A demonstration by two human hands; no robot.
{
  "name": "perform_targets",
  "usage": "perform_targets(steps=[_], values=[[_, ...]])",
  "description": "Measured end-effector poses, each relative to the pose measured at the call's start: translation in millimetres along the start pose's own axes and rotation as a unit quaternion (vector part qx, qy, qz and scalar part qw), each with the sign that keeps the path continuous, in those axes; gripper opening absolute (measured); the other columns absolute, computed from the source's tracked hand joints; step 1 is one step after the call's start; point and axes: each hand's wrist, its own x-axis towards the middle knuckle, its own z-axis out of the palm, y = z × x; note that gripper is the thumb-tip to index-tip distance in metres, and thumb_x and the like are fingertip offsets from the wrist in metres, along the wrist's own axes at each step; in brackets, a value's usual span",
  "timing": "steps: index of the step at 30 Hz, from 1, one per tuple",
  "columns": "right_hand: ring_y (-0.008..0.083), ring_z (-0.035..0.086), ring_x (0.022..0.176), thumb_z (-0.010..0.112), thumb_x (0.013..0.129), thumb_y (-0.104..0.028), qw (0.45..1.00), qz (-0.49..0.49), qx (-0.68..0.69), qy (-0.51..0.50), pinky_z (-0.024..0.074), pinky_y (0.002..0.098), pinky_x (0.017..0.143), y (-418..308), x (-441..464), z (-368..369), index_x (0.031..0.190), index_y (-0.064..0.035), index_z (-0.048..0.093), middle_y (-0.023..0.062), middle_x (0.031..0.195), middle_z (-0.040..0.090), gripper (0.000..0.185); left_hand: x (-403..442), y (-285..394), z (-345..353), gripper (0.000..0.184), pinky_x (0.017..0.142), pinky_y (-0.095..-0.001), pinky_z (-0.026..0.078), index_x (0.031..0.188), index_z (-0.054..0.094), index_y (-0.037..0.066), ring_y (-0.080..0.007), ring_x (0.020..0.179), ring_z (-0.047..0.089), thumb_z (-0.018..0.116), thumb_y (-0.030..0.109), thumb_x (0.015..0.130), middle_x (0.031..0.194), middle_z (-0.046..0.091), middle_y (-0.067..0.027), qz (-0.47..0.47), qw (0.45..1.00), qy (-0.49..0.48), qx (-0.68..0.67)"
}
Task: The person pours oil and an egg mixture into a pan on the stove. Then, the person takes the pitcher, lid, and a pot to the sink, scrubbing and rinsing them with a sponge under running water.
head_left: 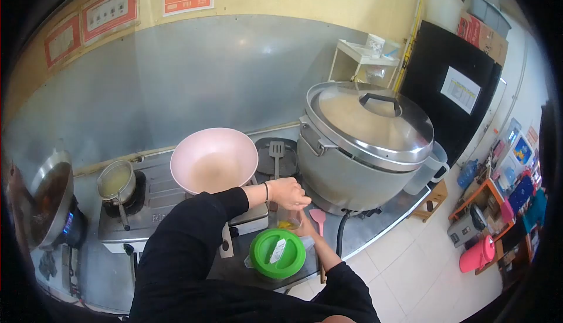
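My left hand [287, 193], with a dark band at the wrist, is closed just above a small clear cup [288, 218]. What its fingers hold, if anything, is hidden. My right hand [304, 227] is wrapped around the side of that cup, which has something yellow at its bottom. Directly below the cup stands a container with a bright green lid [264, 258] and a white label on top. A pink spatula [318, 216] lies to the right of my hands. Behind them, a slotted turner [277, 153] rests in a dark pan [265, 164].
A pink wok [214, 157] sits on the gas stove [158, 197], with a small saucepan [115, 180] to its left. Another wok [48, 200] stands at far left. A large lidded rice cooker [358, 164] fills the counter's right side, a hose at its base.
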Motion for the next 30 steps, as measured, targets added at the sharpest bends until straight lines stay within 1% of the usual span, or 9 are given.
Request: perform_targets(steps=[5, 9, 13, 17, 18, 21, 22, 25, 30], values=[[0.0241, 0.050, 0.099, 0.079, 0.047, -0.022, 0.998, 0.049, -0.044, 0.011, 0.0393, 0.0344, 0.083, 7.7, 0.0, 2.6, 0.110, -0.0016, 0.036, 0.0154, 0.103, 0.052, 0.079, -0.9, 9.6, 6.4, 0.021, 0.038, -0.0354, 0.040, 0.065, 0.045, 0.009, -0.0255, 0.040, 0.050, 0.047, 0.027, 0.076, 0.045, 0.047, -0.0082, -0.114, 0.993, 0.022, 0.027], [0.0269, 0.055, 0.086, 0.077, 0.049, -0.023, 0.991, 0.081, -0.065, 0.082, 0.0426, 0.0348, 0.075, -25.8, 2.9, 14.8, 0.095, -0.0012, 0.037, 0.0160, 0.092, 0.054, 0.065, 5.4, 16.7, 3.9, 0.042, 0.042, -0.0365, 0.043, 0.063, 0.050, 0.007, -0.0272, 0.045, 0.055, 0.044, 0.046, 0.078, 0.050, 0.054, -0.0106, -0.346, 0.936, -0.009, 0.061], [0.0294, 0.055, 0.084, 0.077, 0.049, -0.024, 0.993, 0.038, -0.061, 0.098, 0.0428, 0.0353, 0.073, 2.6, 11.1, 24.8, 0.096, -0.0010, 0.035, 0.0176, 0.091, 0.054, 0.067, 16.8, 23.9, -26.2, 0.073, 0.049, -0.0365, 0.045, 0.080, 0.060, 0.002, -0.0259, 0.057, 0.059, 0.028, 0.067, 0.073, 0.053, 0.056, -0.0118, -0.472, 0.846, -0.244, 0.033], [0.0293, 0.054, 0.086, 0.078, 0.050, -0.025, 0.993, 0.032, -0.067, 0.088, 0.0429, 0.0357, 0.073, 0.2, 14.5, 11.6, 0.098, -0.0014, 0.032, 0.0175, 0.091, 0.053, 0.071, 7.2, 13.0, -63.2, 0.082, 0.070, -0.0355, 0.044, 0.101, 0.051, 0.000, -0.0304, 0.090, 0.053, 0.021, 0.070, 0.072, 0.099, 0.052, -0.0210, -0.513, 0.842, -0.128, -0.106], [0.0290, 0.054, 0.086, 0.078, 0.050, -0.025, 0.994, 0.030, -0.067, 0.077, 0.0428, 0.0355, 0.073, 0.2, 13.6, 9.9, 0.098, -0.0015, 0.032, 0.0174, 0.091, 0.053, 0.071, 3.4, 6.1, -71.1, 0.062, 0.088, -0.0371, 0.034, 0.115, 0.039, 0.000, -0.0317, 0.111, 0.038, 0.042, 0.049, 0.078, 0.123, 0.033, -0.0227, -0.436, 0.867, -0.096, -0.222], [0.0275, 0.053, 0.088, 0.078, 0.050, -0.025, 0.993, 0.037, -0.097, 0.052, 0.0417, 0.0351, 0.075, -10.1, 13.7, 5.3, 0.098, -0.0024, 0.032, 0.0166, 0.093, 0.051, 0.070, -15.6, 0.0, -32.4, 0.059, 0.097, -0.0415, 0.021, 0.125, 0.025, 0.005, -0.0363, 0.116, 0.029, 0.051, 0.010, 0.072, 0.129, 0.021, -0.0240, -0.206, 0.929, 0.023, -0.306], [0.0273, 0.052, 0.089, 0.078, 0.050, -0.025, 0.992, 0.040, -0.108, 0.052, 0.0415, 0.0351, 0.075, -9.1, 15.0, 3.8, 0.098, -0.0025, 0.032, 0.0165, 0.093, 0.051, 0.070, -15.3, 1.4, -25.5, 0.066, 0.095, -0.0389, 0.027, 0.123, 0.033, 0.005, -0.0351, 0.114, 0.034, 0.048, -0.007, 0.059, 0.125, 0.031, -0.0234, -0.176, 0.927, 0.010, -0.331], [0.0255, 0.050, 0.093, 0.079, 0.050, -0.023, 0.990, 0.061, -0.123, 0.036, 0.0395, 0.0344, 0.080, -6.1, 15.9, 1.4, 0.102, -0.0015, 0.031, 0.0157, 0.097, 0.050, 0.074, -17.5, -5.7, -22.9, 0.053, 0.090, -0.0357, 0.033, 0.115, 0.043, 0.002, -0.0324, 0.108, 0.042, 0.049, -0.005, 0.063, 0.114, 0.043, -0.0247, -0.238, 0.900, -0.061, -0.360], [0.0273, 0.051, 0.090, 0.078, 0.050, -0.027, 0.998, 0.035, -0.030, 0.039, 0.0407, 0.0350, 0.077, 14.0, 14.4, 6.0, 0.098, -0.0027, 0.031, 0.0162, 0.093, 0.050, 0.071, -0.5, 3.6, -63.9, 0.055, 0.082, -0.0364, 0.040, 0.106, 0.050, 0.001, -0.0311, 0.097, 0.048, 0.060, 0.040, 0.068, 0.098, 0.051, -0.0236, -0.440, 0.853, -0.162, -0.229]])
